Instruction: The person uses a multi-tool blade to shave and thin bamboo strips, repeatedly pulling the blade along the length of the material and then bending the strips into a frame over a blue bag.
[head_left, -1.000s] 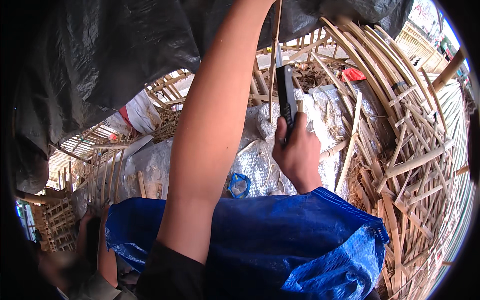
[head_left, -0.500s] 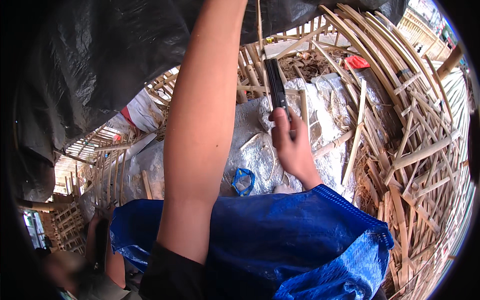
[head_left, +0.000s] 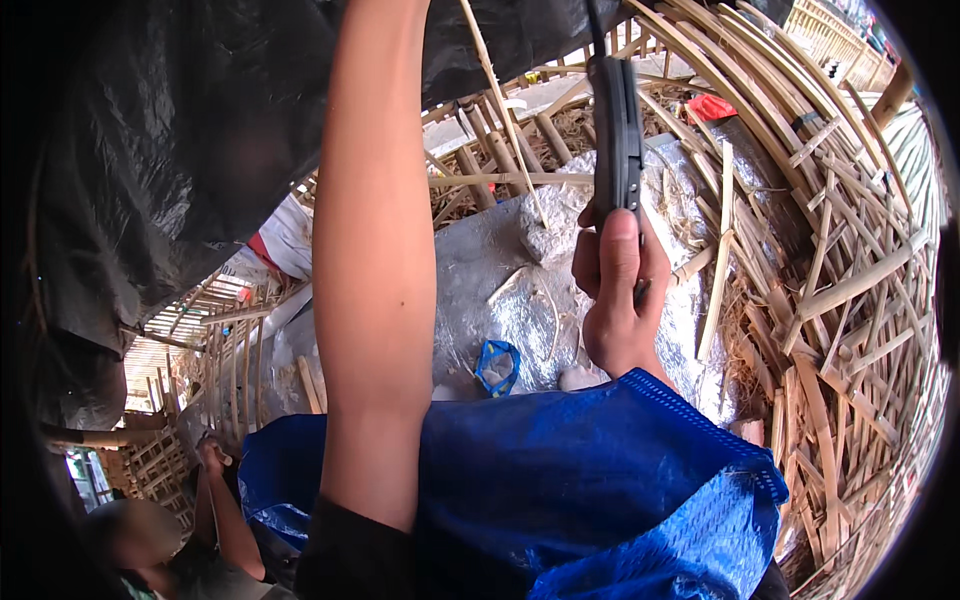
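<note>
My right hand is closed round the black handle of a knife, thumb laid along it. The knife points up and away, and its narrow dark end reaches the top of the picture. My left forearm stretches up past the top edge, so that hand is out of sight. Between the arm and the knife, a thin bamboo strip slants down from the top edge; its lower tip overlaps a pale, rough block. A blue plastic sheet covers my lap.
Split bamboo strips are heaped on the right. Black plastic sheeting hangs at upper left. A silvery sheet lies ahead, with a small blue loop on it. Another person sits at lower left, hands together.
The knife and my right hand have moved right, away from the bamboo strip. My left forearm has shifted left, and the strip now slants more.
</note>
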